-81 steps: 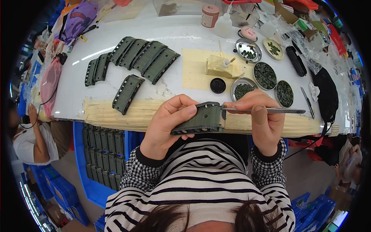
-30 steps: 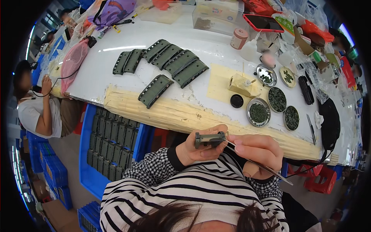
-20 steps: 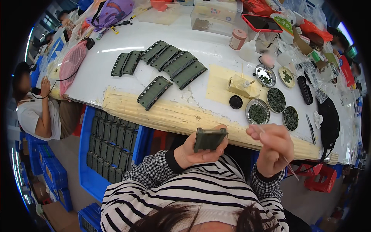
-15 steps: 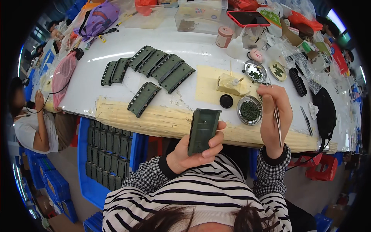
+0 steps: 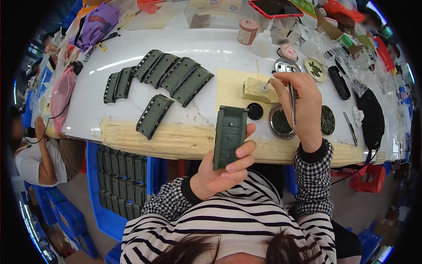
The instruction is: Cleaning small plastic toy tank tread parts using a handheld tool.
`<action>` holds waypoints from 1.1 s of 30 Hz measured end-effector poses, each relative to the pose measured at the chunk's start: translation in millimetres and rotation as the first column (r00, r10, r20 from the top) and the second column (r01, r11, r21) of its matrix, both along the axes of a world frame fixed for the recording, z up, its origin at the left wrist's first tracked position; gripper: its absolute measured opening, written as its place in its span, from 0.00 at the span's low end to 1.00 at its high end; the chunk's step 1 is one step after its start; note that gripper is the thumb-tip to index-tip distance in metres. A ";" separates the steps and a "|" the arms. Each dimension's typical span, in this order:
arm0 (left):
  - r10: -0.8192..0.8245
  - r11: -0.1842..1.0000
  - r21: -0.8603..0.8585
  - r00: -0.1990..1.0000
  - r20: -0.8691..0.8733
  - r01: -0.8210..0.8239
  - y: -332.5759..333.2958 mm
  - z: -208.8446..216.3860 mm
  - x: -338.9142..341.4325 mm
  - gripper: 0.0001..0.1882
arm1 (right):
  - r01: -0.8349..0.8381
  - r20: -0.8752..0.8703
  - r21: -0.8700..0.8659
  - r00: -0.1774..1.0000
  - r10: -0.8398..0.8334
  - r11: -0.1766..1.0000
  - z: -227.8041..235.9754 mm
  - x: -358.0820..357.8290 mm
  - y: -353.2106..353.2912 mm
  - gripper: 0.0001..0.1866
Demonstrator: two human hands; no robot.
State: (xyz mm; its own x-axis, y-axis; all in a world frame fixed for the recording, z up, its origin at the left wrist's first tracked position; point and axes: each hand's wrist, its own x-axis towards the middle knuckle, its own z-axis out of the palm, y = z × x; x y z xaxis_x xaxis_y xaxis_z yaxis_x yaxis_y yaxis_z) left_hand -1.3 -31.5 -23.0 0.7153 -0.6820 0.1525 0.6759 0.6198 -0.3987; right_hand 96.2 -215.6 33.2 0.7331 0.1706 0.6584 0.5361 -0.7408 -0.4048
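My left hand [image 5: 222, 174] is closed round a dark green, tray-like plastic part [image 5: 231, 136], its hollow side turned up. In my right hand [image 5: 305, 105] is a pair of metal tweezers [image 5: 292, 103], pointing down along the palm. The thumb and forefinger of that hand reach a small white nozzle [image 5: 265, 87] on a yellow-wrapped block [image 5: 254, 90]; whether they grip it I cannot tell. Below the hand sits a round metal dish [image 5: 271, 128] of small green pieces, partly covered by my fingers. A black round cap [image 5: 254, 111] lies beside the block.
Several similar green parts [image 5: 154, 115] lie on the white table, left of centre. A blue crate [image 5: 93, 193] holding more stands below the table edge. Another metal dish [image 5: 285, 63], a white squeeze bottle [image 5: 263, 44] and a black pouch [image 5: 369, 116] are on the right.
My right hand, with the tweezers, has moved left to the nozzle on the yellow-wrapped block. A pile of green pieces shows to its right now. The left hand keeps its hold.
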 end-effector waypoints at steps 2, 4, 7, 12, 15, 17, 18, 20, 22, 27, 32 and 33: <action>0.000 1.000 -0.012 1.000 0.032 0.000 -0.5 -2.8 0.4 0.23 | -0.002 -0.005 -0.033 1.000 0.002 0.999 1.1 2.5 2.5 0.06; 0.009 0.999 -0.041 0.994 0.106 -0.004 -2.1 -8.2 1.1 0.26 | -0.032 -0.014 -0.054 0.999 0.031 0.998 -1.4 6.3 2.5 0.06; -0.001 0.999 -0.041 0.996 0.089 0.005 -2.7 -7.6 1.7 0.25 | -0.049 -0.014 -0.050 0.999 0.048 0.998 -0.5 5.1 0.9 0.06; -0.016 1.000 -0.004 0.999 -0.040 0.015 -1.6 -0.1 0.3 0.22 | -0.141 0.036 0.219 0.990 0.137 0.965 17.3 -16.2 6.9 0.07; -0.018 1.000 0.003 0.999 -0.046 0.018 -1.3 0.1 0.2 0.22 | -0.279 0.016 0.329 0.957 0.290 0.902 14.1 -27.8 13.7 0.08; -0.015 1.000 0.004 1.000 -0.006 0.015 -1.7 -1.2 -0.2 0.23 | -0.300 0.047 0.291 0.953 0.300 0.908 11.1 -29.5 18.1 0.10; -0.013 1.000 0.000 0.999 0.035 0.013 -2.1 -3.2 0.3 0.23 | -0.302 0.059 0.276 0.953 0.297 0.913 9.8 -29.1 20.2 0.10; -0.010 1.000 -0.001 0.997 0.076 0.010 -2.6 -4.0 0.2 0.24 | -0.299 0.070 0.226 0.954 0.290 0.927 8.9 -28.6 21.1 0.11; -0.011 1.000 0.005 0.997 0.078 0.011 -2.8 -3.3 0.3 0.24 | -0.301 0.065 0.212 0.954 0.294 0.930 8.9 -27.9 22.3 0.11; -0.011 1.000 0.001 0.997 0.075 0.011 -2.9 -4.1 0.0 0.24 | -0.293 0.062 0.196 0.956 0.286 0.936 8.5 -26.9 23.4 0.11; -0.004 1.000 0.004 0.997 0.076 0.004 -1.9 -6.0 -0.3 0.24 | -0.302 0.057 0.293 0.953 0.299 0.907 5.6 -25.2 20.8 0.09; -0.005 1.000 0.002 0.997 0.076 0.005 -1.9 -6.3 0.0 0.24 | -0.299 0.039 0.312 0.952 0.302 0.902 5.5 -24.8 18.9 0.08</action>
